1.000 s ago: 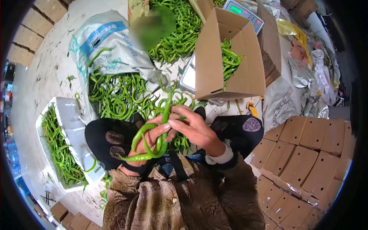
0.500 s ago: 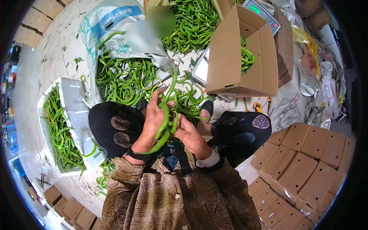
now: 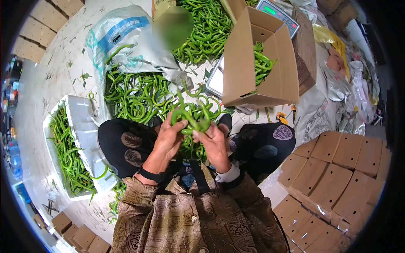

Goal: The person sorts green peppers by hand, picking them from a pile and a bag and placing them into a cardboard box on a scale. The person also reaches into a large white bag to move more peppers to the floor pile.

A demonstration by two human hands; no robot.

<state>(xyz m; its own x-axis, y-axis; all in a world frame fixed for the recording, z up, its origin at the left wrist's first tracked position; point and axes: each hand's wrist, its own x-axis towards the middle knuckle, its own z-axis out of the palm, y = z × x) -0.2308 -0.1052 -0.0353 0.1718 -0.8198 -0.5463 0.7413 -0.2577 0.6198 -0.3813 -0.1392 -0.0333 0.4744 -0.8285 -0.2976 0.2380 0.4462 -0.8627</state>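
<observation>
Several long, curled green chili peppers (image 3: 193, 120) are held in front of my knees. My left hand (image 3: 168, 137) grips them from the left, its thumb across one pepper. From the right, my right hand (image 3: 215, 144) closes on the same bunch with thumb and fingers. Below and beyond the hands, loose peppers lie on the floor between my feet. A large pile of green chili peppers (image 3: 137, 95) spills from a white woven sack (image 3: 120, 31) just ahead. An open cardboard box (image 3: 240, 63) with peppers inside stands ahead to the right, on a scale (image 3: 216, 80).
A white foam box (image 3: 82, 139) with peppers stands at my left. Another pepper heap (image 3: 204, 31) lies farther ahead. Closed cardboard boxes (image 3: 329, 189) are stacked at my right. Flattened cardboard (image 3: 306, 50) and plastic bags (image 3: 337, 88) lie beyond the open box. A second scale display (image 3: 270, 9) shows behind.
Both hands have come together around the peppers, which have turned from hanging lengthwise to a curled bunch across the fingers. The left hand's raised fingers have closed. The view has shifted slightly.
</observation>
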